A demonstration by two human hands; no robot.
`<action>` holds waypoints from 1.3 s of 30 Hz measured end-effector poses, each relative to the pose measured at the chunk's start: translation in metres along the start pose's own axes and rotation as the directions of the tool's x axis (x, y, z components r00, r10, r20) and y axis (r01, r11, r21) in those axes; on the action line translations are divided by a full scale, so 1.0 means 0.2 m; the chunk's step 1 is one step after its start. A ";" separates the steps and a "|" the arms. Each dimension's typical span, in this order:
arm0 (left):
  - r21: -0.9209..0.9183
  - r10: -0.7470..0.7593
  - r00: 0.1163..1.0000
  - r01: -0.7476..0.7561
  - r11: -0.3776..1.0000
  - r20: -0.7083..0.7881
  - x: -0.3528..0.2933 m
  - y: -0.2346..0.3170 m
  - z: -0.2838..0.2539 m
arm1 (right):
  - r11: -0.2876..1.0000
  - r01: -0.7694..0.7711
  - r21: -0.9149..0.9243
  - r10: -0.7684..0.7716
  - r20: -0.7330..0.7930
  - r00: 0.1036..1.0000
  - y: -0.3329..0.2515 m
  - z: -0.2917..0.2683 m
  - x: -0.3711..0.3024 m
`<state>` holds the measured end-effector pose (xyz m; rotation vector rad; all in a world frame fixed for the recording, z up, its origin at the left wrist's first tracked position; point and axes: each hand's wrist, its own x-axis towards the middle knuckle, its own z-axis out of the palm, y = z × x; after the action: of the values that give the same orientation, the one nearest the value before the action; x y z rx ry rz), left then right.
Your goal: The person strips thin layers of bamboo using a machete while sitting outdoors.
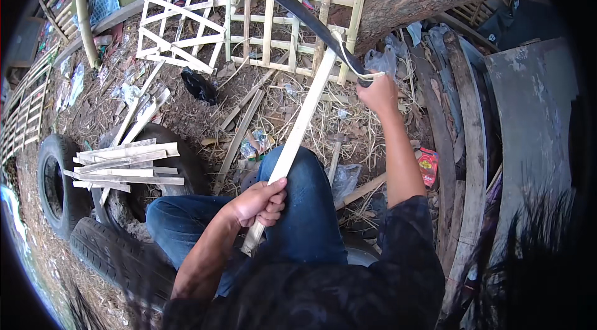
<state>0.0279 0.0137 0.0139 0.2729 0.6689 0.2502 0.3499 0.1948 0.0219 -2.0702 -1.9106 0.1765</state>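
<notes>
The bamboo slat [297,131] runs from the left hand [258,202], fingers gripping it, toward 1 o'clock, where the right hand [377,93], fingers closed on the machete [311,22], shaves its far end.

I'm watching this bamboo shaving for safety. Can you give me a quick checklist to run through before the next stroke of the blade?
1. Left hand grips the bamboo slat firmly: ok.
2. Right hand closed on the machete handle: ok.
3. Left hand well below the blade's contact point: ok.
4. Slat braced over the knee: ok, though the leg lies under the slat.
5. Curling shaving clear of the blade: not ok, it hangs at the handle.
6. Blade sharpness: cannot tell.
</notes>
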 end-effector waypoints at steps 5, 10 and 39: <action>-0.080 -0.121 0.990 0.127 0.989 0.077 -0.08 -0.09 -0.09 | 0.834 -0.060 0.549 -0.148 0.326 0.934 0.14 0.05 -0.10; -0.051 -0.097 0.985 0.105 0.993 0.142 -0.05 -0.10 -0.13 | 0.348 -0.639 0.686 -0.319 0.728 0.607 0.08 -0.02 -0.25; -0.102 -0.141 0.975 0.160 0.982 0.171 -0.04 -0.03 -0.17 | 0.907 0.419 0.043 -0.421 0.053 0.906 -0.02 -0.06 -0.31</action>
<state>0.0017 0.0106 -0.0097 0.1289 0.5082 0.1186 0.3427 0.1331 0.0269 -1.5967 -2.3206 0.1670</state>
